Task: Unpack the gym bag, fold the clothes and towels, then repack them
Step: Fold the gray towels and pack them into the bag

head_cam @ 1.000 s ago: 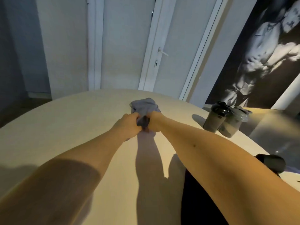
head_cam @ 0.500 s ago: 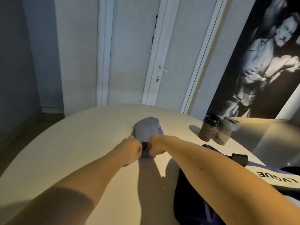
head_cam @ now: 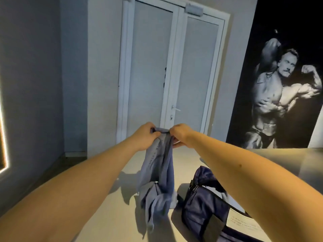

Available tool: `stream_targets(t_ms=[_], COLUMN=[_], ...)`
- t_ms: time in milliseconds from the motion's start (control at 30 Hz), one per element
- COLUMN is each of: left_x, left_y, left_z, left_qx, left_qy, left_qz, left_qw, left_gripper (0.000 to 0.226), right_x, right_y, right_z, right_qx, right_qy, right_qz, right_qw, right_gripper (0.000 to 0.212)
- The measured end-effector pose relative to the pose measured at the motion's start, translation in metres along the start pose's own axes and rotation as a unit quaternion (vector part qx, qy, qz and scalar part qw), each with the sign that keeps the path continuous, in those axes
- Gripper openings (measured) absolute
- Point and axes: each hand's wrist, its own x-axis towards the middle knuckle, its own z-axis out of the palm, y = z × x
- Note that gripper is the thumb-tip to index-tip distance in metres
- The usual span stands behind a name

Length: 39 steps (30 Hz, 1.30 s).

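Note:
A grey-blue garment (head_cam: 158, 173) hangs crumpled in the air above the pale table (head_cam: 111, 219). My left hand (head_cam: 145, 135) and my right hand (head_cam: 180, 135) pinch its top edge close together, with both arms stretched forward. The lower end of the cloth dangles just over the tabletop. The dark navy gym bag (head_cam: 204, 206) lies on the table to the right of the garment, under my right forearm, and a white panel with small print shows on it.
White double doors (head_cam: 167, 75) stand straight ahead behind the table. A large black-and-white poster (head_cam: 279, 95) fills the right wall. A glowing light strip (head_cam: 3, 137) runs along the left edge. The floor drops away beyond the table's left rim.
Both hands have lifted the garment off the table, and it now hangs unfurled. The view has tilted upward, so the two shaker bottles are out of sight.

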Motion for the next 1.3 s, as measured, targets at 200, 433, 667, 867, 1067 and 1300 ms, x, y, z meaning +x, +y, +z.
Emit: stream_targets(t_ms=[200, 433, 667, 867, 1067, 1300], left_x=[-0.015, -0.025, -0.024, -0.042, -0.075, -0.067], left_y=[0.044, 0.072, 0.070, 0.040, -0.030, -0.076], left_z=[-0.038, -0.046, -0.042, -0.045, -0.061, -0.102], left_qx=[-0.015, 0.016, 0.046, -0.023, 0.222, -0.106], left_qy=[0.036, 0.073, 0.034, -0.053, -0.253, -0.072], left_qz=[0.005, 0.009, -0.007, -0.052, -0.129, -0.213], left_qw=[0.999, 0.997, 0.998, 0.997, 0.933, 0.969], left_gripper=[0.015, 0.034, 0.027, 0.031, 0.039, 0.020], right_x=[-0.040, -0.052, -0.057, -0.049, -0.021, 0.018], right_y=[-0.022, -0.023, -0.021, -0.008, 0.008, 0.042], right_z=[-0.028, -0.037, -0.025, -0.020, -0.018, -0.003], right_qx=[0.108, 0.111, 0.152, 0.083, 0.003, -0.146], right_qy=[-0.007, -0.016, -0.121, 0.018, 0.105, 0.153], right_qz=[-0.033, -0.057, -0.121, -0.135, -0.094, -0.019], right_qw=[0.994, 0.992, 0.973, 0.987, 0.990, 0.977], right_gripper=[0.015, 0.018, 0.021, 0.007, 0.024, 0.038])
